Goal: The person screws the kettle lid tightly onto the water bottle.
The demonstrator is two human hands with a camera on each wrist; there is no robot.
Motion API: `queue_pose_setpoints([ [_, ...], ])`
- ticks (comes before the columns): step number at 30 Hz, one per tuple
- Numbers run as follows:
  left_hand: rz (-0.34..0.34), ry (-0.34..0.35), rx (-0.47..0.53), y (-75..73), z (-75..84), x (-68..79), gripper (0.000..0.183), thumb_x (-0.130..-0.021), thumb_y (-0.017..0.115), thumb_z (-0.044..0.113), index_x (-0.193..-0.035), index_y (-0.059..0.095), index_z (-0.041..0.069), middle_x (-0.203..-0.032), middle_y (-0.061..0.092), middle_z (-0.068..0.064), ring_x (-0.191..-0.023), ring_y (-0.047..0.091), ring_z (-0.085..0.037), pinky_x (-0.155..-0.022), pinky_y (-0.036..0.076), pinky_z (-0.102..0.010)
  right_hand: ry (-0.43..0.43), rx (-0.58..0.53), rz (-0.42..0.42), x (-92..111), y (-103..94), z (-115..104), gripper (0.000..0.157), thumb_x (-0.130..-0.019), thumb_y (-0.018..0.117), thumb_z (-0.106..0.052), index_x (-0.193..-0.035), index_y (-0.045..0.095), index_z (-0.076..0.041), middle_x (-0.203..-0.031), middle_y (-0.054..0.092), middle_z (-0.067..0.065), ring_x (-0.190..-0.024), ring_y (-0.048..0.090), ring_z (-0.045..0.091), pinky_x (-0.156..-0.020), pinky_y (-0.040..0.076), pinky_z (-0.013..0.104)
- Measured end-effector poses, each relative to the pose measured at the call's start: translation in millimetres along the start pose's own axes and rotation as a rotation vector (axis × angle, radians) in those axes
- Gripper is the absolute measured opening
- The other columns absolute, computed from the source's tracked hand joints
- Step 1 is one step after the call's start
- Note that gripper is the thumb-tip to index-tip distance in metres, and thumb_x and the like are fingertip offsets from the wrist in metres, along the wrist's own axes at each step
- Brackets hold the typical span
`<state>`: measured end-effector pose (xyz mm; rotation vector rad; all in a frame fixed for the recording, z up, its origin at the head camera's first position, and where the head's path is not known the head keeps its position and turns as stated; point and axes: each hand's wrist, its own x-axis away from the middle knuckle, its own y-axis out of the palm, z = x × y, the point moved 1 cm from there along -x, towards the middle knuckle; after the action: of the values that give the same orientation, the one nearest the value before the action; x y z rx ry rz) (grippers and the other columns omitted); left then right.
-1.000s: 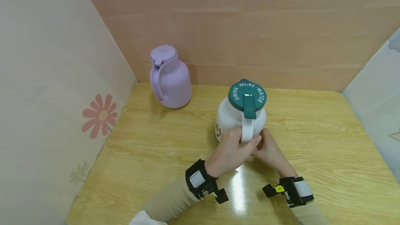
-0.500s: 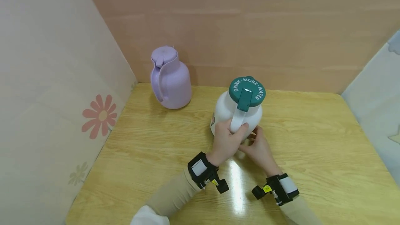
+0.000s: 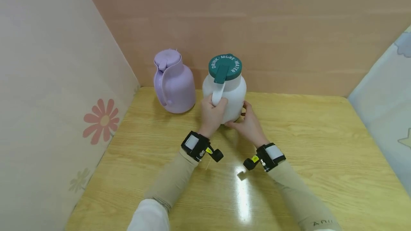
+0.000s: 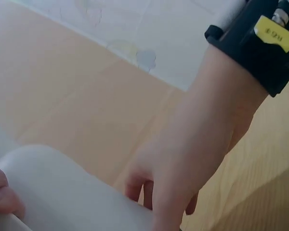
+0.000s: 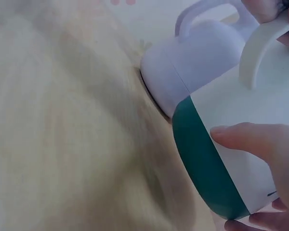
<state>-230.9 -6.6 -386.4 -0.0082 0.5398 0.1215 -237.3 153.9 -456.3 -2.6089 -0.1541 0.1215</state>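
A white jug with a dark green lid [image 3: 225,66] and a green base band [image 5: 207,168] is held near the back of the table. My left hand [image 3: 212,115] grips its white handle [image 3: 218,93]. Low on the jug's right side, my right hand [image 3: 248,126] holds the body, its thumb [image 5: 241,137] lying by the green band and the other fingers curling toward the base. From the right wrist view, the base is lifted off the tabletop. To its left a lilac jug [image 3: 181,86] stands upright, handle toward me.
Both jugs are on a wood-grain table [image 3: 289,181]. A tan back wall [image 3: 289,38] rises right behind them. Pale side panels with printed flowers [image 3: 101,121] flank the table on the left, and another panel stands on the right.
Both hands have carried the white jug away from me and to the left, bringing it close beside the lilac jug. The lilac jug stays where it was.
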Motion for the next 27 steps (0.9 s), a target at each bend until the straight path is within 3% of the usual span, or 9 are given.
queue_pose_setpoints([
  [7,0.044,0.033,-0.063,-9.6,-18.1,-30.2,0.033,-0.087,0.058,0.001,-0.058,0.045,0.008,-0.058,0.051,-0.004,-0.055,0.047,-0.016,-0.048,0.034,-0.027,-0.014,-0.002,-0.007,-40.6,9.4,-5.9,0.117,-0.081,0.089,-0.028,-0.162,0.007,-0.007,-0.161,0.027,0.021,-0.14,0.04,0.041,-0.107,0.041,0.051],
  [12,0.079,0.026,-0.072,-16.7,-26.7,-46.0,0.033,-0.088,0.057,0.003,-0.058,0.044,0.007,-0.055,0.048,-0.005,-0.052,0.045,-0.018,-0.048,0.034,-0.029,-0.052,0.017,-0.011,-62.1,15.3,-8.8,0.115,-0.08,0.09,-0.023,-0.162,0.011,-0.01,-0.158,0.033,0.018,-0.138,0.042,0.037,-0.107,0.042,0.05],
  [18,0.098,-0.039,-0.076,-23.0,-33.1,-49.1,0.032,-0.088,0.057,0.004,-0.058,0.046,0.008,-0.05,0.046,-0.004,-0.046,0.045,-0.02,-0.045,0.034,-0.029,-0.054,0.031,-0.045,-70.2,24.1,-9.5,0.11,-0.082,0.089,-0.022,-0.161,0.013,-0.009,-0.157,0.035,0.019,-0.139,0.041,0.037,-0.109,0.039,0.05],
  [27,0.096,-0.056,-0.035,-29.0,-37.3,-54.2,0.036,-0.087,0.057,0.002,-0.055,0.043,0.009,-0.049,0.044,-0.004,-0.043,0.042,-0.019,-0.043,0.032,-0.028,-0.065,0.047,-0.027,-75.3,31.8,-14.3,0.109,-0.081,0.089,-0.02,-0.16,0.014,-0.008,-0.155,0.037,0.019,-0.139,0.042,0.035,-0.111,0.036,0.05],
])
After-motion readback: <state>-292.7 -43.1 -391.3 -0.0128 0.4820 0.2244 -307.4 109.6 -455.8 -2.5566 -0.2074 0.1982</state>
